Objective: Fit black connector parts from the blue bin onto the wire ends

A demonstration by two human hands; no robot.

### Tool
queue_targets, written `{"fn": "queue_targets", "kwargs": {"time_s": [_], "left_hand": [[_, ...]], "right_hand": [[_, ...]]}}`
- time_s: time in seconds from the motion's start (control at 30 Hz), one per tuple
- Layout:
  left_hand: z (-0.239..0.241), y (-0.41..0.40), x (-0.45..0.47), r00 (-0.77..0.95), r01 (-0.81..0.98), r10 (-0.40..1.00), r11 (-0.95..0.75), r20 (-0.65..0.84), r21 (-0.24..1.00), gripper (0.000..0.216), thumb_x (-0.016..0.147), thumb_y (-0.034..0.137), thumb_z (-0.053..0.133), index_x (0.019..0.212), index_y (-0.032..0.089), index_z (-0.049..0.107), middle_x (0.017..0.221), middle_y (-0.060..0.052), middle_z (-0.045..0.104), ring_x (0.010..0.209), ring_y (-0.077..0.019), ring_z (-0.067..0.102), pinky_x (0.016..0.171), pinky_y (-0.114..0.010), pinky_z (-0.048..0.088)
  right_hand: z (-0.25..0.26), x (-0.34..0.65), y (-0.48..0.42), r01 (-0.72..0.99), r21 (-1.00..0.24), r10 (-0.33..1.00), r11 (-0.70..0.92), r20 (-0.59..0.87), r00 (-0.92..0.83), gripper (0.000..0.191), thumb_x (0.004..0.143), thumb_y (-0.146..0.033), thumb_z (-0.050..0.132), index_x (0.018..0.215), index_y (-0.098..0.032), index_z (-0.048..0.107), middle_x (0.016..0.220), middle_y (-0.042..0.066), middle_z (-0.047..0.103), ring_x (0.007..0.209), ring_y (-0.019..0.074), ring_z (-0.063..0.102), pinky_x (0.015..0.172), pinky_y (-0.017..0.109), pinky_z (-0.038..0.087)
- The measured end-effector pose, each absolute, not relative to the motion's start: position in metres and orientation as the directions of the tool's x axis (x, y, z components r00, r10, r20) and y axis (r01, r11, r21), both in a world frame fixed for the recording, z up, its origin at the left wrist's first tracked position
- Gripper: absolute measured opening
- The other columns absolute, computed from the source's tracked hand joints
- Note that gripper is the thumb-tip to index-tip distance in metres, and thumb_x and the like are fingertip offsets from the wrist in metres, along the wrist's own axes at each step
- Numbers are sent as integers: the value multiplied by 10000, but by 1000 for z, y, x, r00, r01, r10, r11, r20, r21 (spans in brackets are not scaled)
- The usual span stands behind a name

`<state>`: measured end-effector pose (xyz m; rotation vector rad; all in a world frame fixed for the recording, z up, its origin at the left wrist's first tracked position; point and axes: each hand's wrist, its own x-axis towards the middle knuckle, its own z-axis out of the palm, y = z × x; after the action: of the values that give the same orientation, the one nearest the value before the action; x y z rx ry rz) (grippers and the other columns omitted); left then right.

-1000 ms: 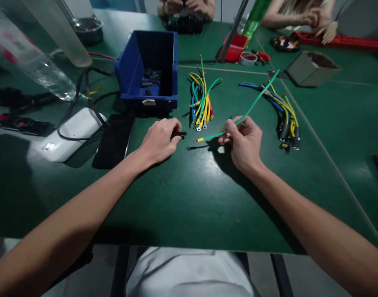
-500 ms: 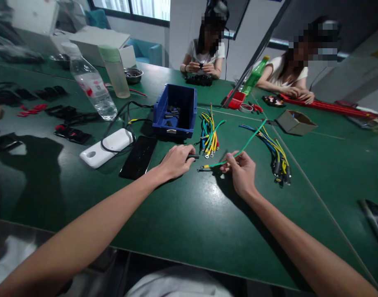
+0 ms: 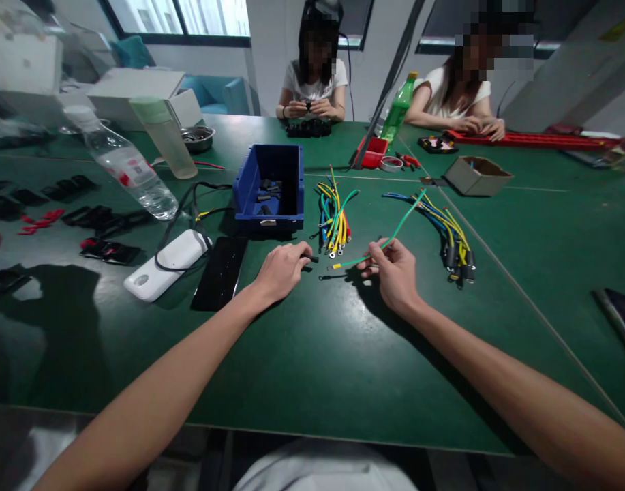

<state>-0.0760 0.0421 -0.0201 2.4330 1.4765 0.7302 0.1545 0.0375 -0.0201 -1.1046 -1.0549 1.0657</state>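
My left hand rests low over the green table, its fingers pinched on a short black sleeve that points right. My right hand pinches a green wire partway along. The wire's ring terminal with a yellow collar faces left, just right of the sleeve and apart from it. Beyond my hands lies a bundle of yellow, green, blue and red wires with ring ends. To the right, another bundle of wires has thick black sleeves on its near ends.
A blue bin holds several black pieces. Left of it are a black phone, a white power bank with a cable, and a leaning water bottle. A cardboard box stands right. Two people work across the table.
The whole view has shifted. The wire's ring end now sits more nearly level with the black sleeve's tip. Both hands keep their hold.
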Motion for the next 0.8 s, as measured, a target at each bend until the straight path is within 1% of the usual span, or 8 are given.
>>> {"fn": "queue_targets", "kwargs": {"time_s": [0.17,0.37,0.43,0.6,0.8], "left_hand": [[-21,41,-74,380,772,875,-479,301,417,96,883,199,496,943,202,571,844,-37,637,787,-192,594,729,-319,440],[-13,33,-66,406,823,856,-495,319,280,94,889,223,496,939,197,571,845,-46,643,798,-209,580,757,-346,421],[-12,31,-64,404,830,858,-489,316,268,98,895,234,490,943,195,566,851,-49,647,800,-211,583,756,-347,421],[-14,29,-63,401,822,862,-488,310,294,116,887,265,516,977,198,546,894,-50,654,820,-216,596,765,-351,434],[-16,26,-61,377,795,877,-471,298,382,145,882,275,524,1001,193,523,924,-61,652,858,-214,615,777,-341,463]], "right_hand": [[-21,157,38,-130,-984,984,122,102,149,289,740,-425,695,815,-220,506,622,-39,578,525,135,633,428,227,510],[-22,159,40,-172,-978,983,119,91,162,281,738,-399,703,809,-217,500,588,-49,559,500,125,624,434,221,512],[-22,160,40,-188,-976,981,114,81,174,280,739,-392,703,809,-218,494,586,-53,554,499,121,622,435,216,511],[-22,160,40,-200,-973,980,120,83,183,267,746,-379,695,813,-217,493,596,-52,559,504,118,628,438,210,511],[-23,159,41,-185,-975,977,121,83,198,285,736,-396,694,819,-221,485,579,-59,551,509,125,629,452,223,520]]}}
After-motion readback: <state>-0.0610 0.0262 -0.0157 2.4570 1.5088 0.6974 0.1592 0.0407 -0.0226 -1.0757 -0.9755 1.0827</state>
